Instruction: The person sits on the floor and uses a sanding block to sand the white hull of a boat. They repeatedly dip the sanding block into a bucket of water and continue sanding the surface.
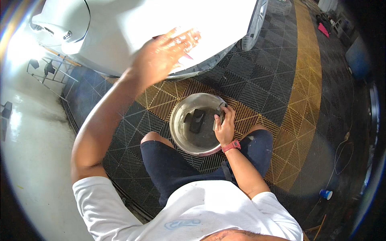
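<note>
My left hand (167, 50) lies flat on the wet white car body panel (217, 24), slightly blurred. Under its palm and fingers it presses a dark-red sheet (187, 56) that looks like sandpaper; only edges of the sheet peek out. My right hand (226, 124), with a red watch on its wrist, is at the right rim of a round, pale bucket (175, 132) between my knees. Its fingers curl round a small dark grey block (219, 115), partly hidden by them. Inside the bucket, other dark block-like pieces (196, 121) sit in murky water.
Black and yellow grid floor tiles (277, 80) spread round the bucket. A car wheel (252, 34) shows beyond the panel. A metal stand (52, 70) is at the left by a pale wall. At the right are a blue cup (326, 195), a thin cable (339, 156) and a blue container (359, 58).
</note>
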Action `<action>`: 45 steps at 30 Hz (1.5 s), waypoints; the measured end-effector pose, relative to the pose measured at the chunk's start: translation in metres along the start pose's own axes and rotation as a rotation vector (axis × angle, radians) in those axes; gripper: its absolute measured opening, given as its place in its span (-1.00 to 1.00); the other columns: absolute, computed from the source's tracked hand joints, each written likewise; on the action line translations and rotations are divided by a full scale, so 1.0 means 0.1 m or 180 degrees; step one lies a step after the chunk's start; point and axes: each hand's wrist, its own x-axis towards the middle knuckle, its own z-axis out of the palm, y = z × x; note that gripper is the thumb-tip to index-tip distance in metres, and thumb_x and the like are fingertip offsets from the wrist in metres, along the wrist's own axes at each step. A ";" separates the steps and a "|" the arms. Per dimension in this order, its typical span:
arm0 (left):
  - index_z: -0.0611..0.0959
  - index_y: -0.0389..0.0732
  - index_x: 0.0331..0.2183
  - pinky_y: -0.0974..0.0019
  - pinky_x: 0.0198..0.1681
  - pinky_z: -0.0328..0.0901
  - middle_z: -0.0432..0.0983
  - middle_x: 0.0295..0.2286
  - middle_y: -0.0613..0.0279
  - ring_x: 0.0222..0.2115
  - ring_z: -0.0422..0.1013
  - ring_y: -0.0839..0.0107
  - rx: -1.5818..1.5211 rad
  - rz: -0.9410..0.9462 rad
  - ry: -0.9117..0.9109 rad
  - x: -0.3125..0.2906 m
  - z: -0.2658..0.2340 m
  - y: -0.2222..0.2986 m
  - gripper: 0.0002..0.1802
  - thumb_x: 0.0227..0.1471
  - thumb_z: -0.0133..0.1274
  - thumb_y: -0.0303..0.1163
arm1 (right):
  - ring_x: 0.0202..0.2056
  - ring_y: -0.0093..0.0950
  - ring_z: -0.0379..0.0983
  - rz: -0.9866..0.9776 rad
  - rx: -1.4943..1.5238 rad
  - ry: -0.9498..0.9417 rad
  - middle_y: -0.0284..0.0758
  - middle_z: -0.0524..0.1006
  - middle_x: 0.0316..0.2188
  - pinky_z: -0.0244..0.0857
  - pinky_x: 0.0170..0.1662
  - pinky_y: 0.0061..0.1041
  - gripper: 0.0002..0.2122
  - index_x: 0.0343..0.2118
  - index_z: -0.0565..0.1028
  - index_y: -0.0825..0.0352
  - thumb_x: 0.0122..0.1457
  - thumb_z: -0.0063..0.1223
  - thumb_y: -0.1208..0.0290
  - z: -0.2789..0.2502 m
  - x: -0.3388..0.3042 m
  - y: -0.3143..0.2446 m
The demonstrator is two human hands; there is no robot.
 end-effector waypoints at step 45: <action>0.86 -0.19 -0.06 -0.12 0.33 0.33 0.08 0.52 0.15 0.49 0.10 -0.03 -0.3052 -0.2736 -0.0677 -1.40 1.37 2.82 -0.53 0.15 0.36 -0.04 | 0.20 -0.12 0.50 -0.2370 -0.0232 0.1512 -0.17 0.54 0.25 0.30 0.19 -0.08 -0.58 0.00 0.64 0.16 0.05 0.48 0.54 0.18 2.10 -0.83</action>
